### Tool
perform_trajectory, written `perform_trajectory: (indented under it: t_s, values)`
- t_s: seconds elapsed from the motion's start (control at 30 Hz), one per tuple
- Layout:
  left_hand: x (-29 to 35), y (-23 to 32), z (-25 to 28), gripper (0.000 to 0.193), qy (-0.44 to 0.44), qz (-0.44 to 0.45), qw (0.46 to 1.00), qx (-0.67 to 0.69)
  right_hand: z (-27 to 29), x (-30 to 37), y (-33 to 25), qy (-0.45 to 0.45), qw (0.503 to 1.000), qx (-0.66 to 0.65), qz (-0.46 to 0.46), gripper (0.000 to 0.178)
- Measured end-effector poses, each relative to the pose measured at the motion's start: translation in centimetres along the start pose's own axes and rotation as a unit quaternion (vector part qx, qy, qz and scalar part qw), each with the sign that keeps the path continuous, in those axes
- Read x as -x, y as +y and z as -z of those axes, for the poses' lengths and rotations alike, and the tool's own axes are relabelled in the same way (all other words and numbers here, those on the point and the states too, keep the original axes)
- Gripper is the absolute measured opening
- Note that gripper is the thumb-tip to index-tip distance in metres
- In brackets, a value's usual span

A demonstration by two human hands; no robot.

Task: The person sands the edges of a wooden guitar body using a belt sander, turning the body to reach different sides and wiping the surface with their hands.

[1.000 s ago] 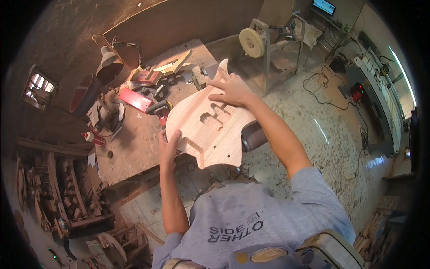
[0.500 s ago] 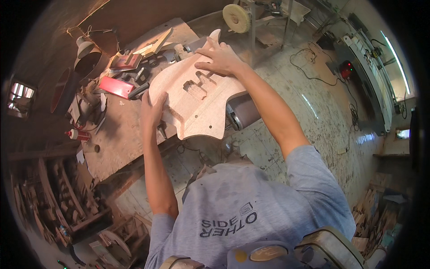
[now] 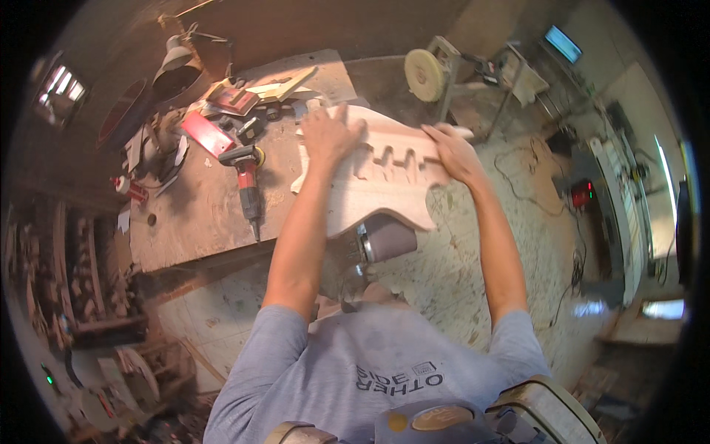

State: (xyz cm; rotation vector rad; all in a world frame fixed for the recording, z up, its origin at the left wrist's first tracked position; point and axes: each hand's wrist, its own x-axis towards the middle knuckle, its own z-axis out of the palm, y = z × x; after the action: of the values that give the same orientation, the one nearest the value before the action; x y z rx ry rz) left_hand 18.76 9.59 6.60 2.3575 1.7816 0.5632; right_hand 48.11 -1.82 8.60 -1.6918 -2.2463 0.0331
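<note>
An unfinished pale wooden guitar body (image 3: 377, 189) with routed cavities lies flat between my hands. My left hand (image 3: 330, 137) is closed on its far left edge, the fingers a little smeared by motion. The right edge, near a pointed horn, is gripped by my right hand (image 3: 453, 153), its thumb side over the top. Just under the near edge of the body shows a brown sanding drum (image 3: 390, 238) on a metal mount; whether the wood touches the drum, I cannot tell.
A red and black angle grinder (image 3: 248, 181) rests on the wooden workbench (image 3: 185, 229) to the left. Behind it lie a red box (image 3: 206, 134) and several wood offcuts. A lamp (image 3: 176, 63) stands far left, a pale buffing wheel (image 3: 424, 75) far right. Cables (image 3: 575, 274) trail over the floor.
The guitar body has turned clockwise and shifted right. My left hand has gone from its left side to the far left edge, my right hand from the far end to the right edge.
</note>
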Motion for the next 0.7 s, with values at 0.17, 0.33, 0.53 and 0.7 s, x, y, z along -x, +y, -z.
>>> perform_trajectory:
  t_s: [0.17,0.33,0.53,0.7]
  values:
    - [0.1,5.0,-0.9,0.076,-0.013,-0.008,1.000,0.013,5.9,2.1,2.0,-0.088,0.993,0.060,-0.042,0.073]
    - [0.3,6.0,-2.1,0.075,0.050,0.013,0.997,0.051,6.6,1.6,6.5,-0.081,0.982,0.151,0.080,0.092]
    - [1.0,6.1,-1.7,0.079,0.032,0.033,0.998,0.038,5.1,-0.1,10.3,-0.063,0.988,0.112,0.079,0.078]
    - [0.4,6.5,-2.2,0.079,0.038,0.047,0.997,0.039,2.8,-0.6,14.1,-0.011,0.983,0.154,0.095,0.053]
